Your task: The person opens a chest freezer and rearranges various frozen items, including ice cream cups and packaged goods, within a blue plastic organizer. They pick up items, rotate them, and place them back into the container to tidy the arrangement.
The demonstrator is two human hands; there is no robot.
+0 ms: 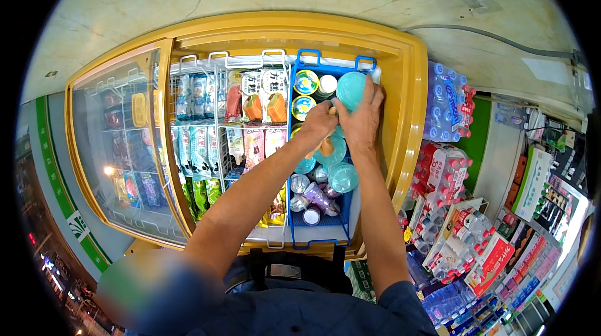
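Observation:
My right hand (361,122) grips a round teal-lidded tub (350,88) at the back right of a blue wire basket (291,185). Close beside it, my left hand (320,123) has its fingers curled near the tub's lower edge; whatever they hold is hidden. More teal tubs (343,177) lie below my hands. Along the basket's left side stand round tubs with yellow-and-green lids (305,82), next to a white-capped container (327,84). Several wrapped cones (321,197) fill the front part of the basket.
The basket sits inside a yellow-framed chest freezer (407,115). White wire baskets (217,101) to the left hold packaged ice creams (273,101). A sliding glass lid (117,148) covers the freezer's left part. Bottled-drink packs (441,101) stand beyond its right edge.

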